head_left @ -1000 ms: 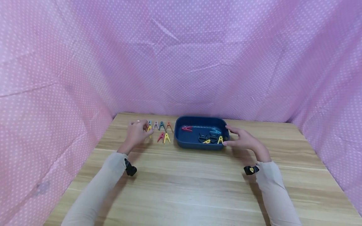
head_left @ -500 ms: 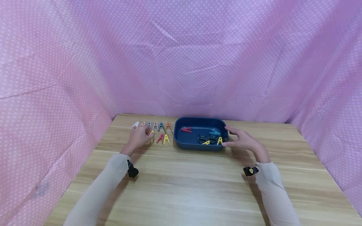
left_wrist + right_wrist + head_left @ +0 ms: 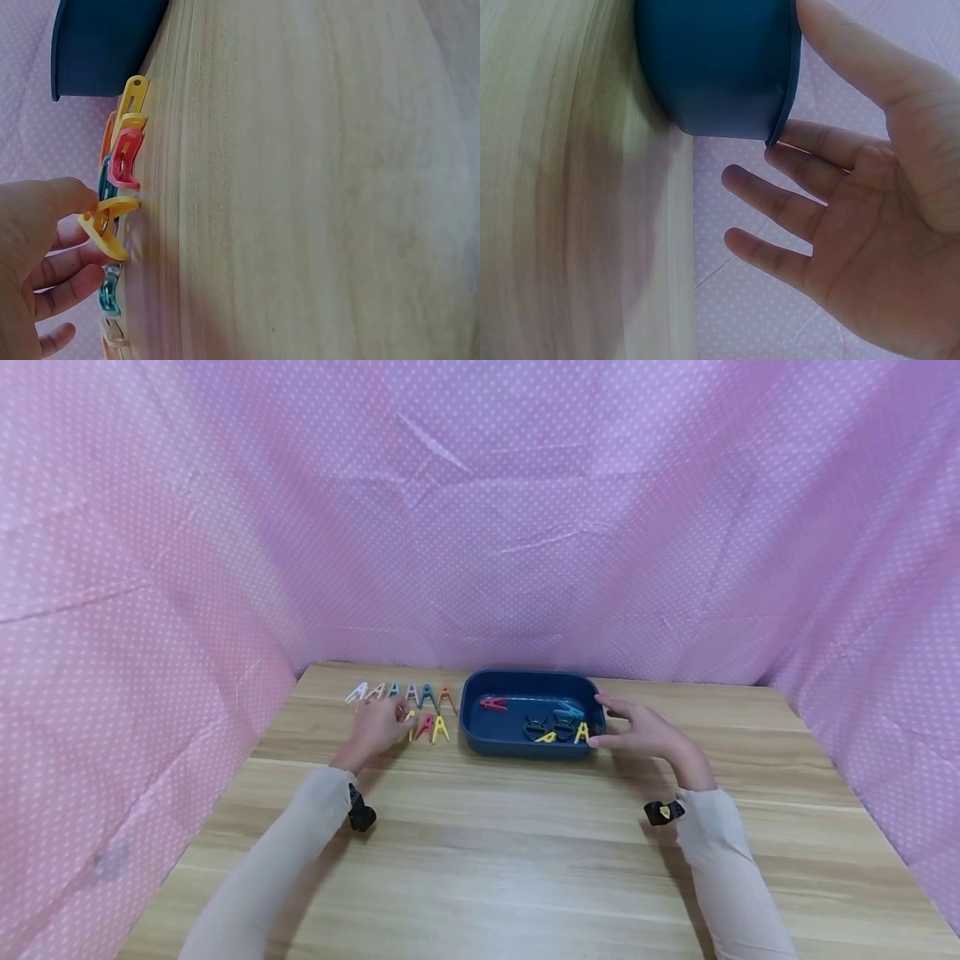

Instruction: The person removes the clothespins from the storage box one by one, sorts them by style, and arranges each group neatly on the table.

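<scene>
My left hand [image 3: 377,724] pinches a yellow clothespin [image 3: 111,238] between thumb and fingers, its legs low beside the front row of pegs on the table. That row also has a red clothespin [image 3: 425,727] and another yellow clothespin [image 3: 441,729]. Behind it runs a back row of several pegs, among them a white clothespin [image 3: 357,692] and an orange clothespin [image 3: 447,697]. My right hand [image 3: 643,732] rests its thumb and fingertips on the right-hand rim of the dark blue bin [image 3: 517,749], fingers spread and mostly straight in the right wrist view.
Inside the bin lie a red clothespin [image 3: 494,703], a blue clothespin [image 3: 567,710], yellow clothespins and two dark round pieces [image 3: 535,729]. The wooden table [image 3: 495,860] ends at a pink dotted curtain [image 3: 480,568] behind and at both sides.
My left hand has moved right with the yellow clothespin, bringing it beside the red one and uncovering the white and peach pegs. My right hand stays at the bin.
</scene>
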A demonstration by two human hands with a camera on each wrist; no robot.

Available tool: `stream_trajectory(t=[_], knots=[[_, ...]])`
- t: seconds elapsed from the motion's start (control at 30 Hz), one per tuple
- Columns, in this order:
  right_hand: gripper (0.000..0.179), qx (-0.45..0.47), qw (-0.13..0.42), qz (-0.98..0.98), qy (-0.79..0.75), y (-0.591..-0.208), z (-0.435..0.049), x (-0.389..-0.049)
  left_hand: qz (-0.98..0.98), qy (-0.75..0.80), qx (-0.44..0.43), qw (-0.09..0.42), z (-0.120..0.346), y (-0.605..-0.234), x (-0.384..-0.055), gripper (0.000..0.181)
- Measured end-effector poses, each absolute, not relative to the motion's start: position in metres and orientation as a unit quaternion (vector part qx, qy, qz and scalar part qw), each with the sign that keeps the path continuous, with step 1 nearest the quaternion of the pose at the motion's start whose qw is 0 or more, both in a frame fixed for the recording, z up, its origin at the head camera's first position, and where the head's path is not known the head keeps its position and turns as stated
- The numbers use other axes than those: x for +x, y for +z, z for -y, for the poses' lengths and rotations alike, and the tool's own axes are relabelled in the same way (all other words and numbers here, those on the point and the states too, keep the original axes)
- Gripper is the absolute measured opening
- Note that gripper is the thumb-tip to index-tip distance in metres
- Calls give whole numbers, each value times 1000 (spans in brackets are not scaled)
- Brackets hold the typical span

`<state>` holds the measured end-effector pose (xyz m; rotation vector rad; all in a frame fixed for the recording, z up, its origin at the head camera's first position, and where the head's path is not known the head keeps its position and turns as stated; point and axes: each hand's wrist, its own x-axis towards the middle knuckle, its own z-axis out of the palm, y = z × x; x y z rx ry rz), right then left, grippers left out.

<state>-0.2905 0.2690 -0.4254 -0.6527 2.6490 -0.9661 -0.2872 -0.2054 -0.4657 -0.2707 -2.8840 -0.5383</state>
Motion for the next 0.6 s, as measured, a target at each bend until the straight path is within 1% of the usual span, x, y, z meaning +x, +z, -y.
stream_trajectory(t=[0.17, 0.4, 0.6], knots=[[91, -226, 124, -907, -334, -426, -269, -289, 974, -179, -93, 101, 204, -468, -287, 22], [92, -226, 126, -905, -338, -426, -269, -289, 978, -171, -87, 83, 202, -470, -285, 22], [92, -222, 126, -906, -338, -427, -269, -291, 979, -165, -82, 84, 202, -471, -286, 20]])
